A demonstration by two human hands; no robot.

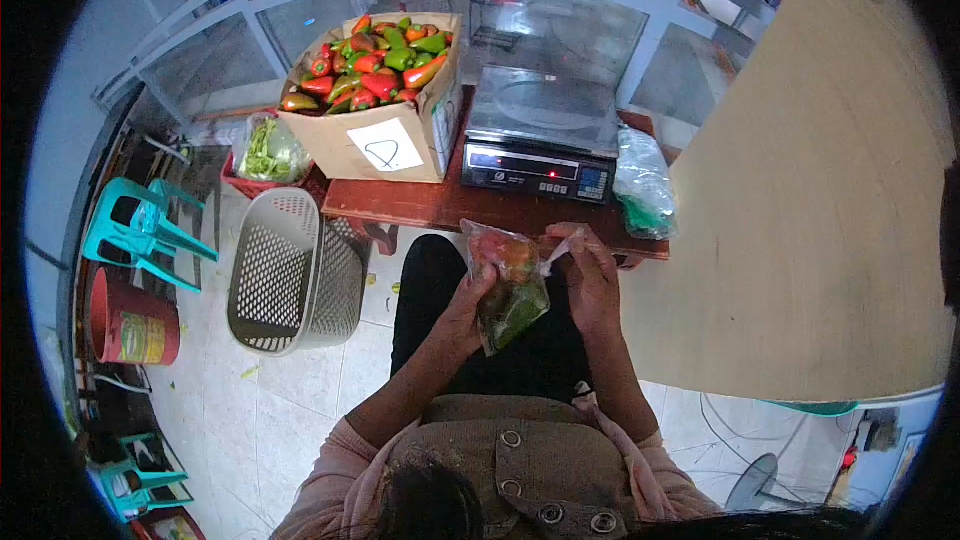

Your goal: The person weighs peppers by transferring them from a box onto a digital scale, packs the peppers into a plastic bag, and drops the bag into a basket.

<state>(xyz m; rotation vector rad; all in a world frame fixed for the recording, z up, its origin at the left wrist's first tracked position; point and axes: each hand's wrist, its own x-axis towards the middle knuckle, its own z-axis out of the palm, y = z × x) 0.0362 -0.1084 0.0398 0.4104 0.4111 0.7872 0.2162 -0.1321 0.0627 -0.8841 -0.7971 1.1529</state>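
Observation:
A clear plastic bag (513,285) with red and green peppers inside is held above my lap. My left hand (468,310) is closed round the bag's left side. Gathered plastic at the bag's upper right is pinched in my right hand (588,275). Beyond my hands, a digital scale (540,130) stands on a red-brown wooden bench (400,202). Left of the scale is an open cardboard box (350,145) heaped with red and green peppers (380,65), with a white paper label on its front. A bundle of clear plastic bags (643,180) lies right of the scale.
An empty beige perforated basket (335,285) stands on the floor left of my legs. Behind it, a red crate (245,183) holds bagged green vegetables (270,152). Teal stools (140,225) and a red bin (130,320) are farther left. A curved wooden panel (790,240) rises at right.

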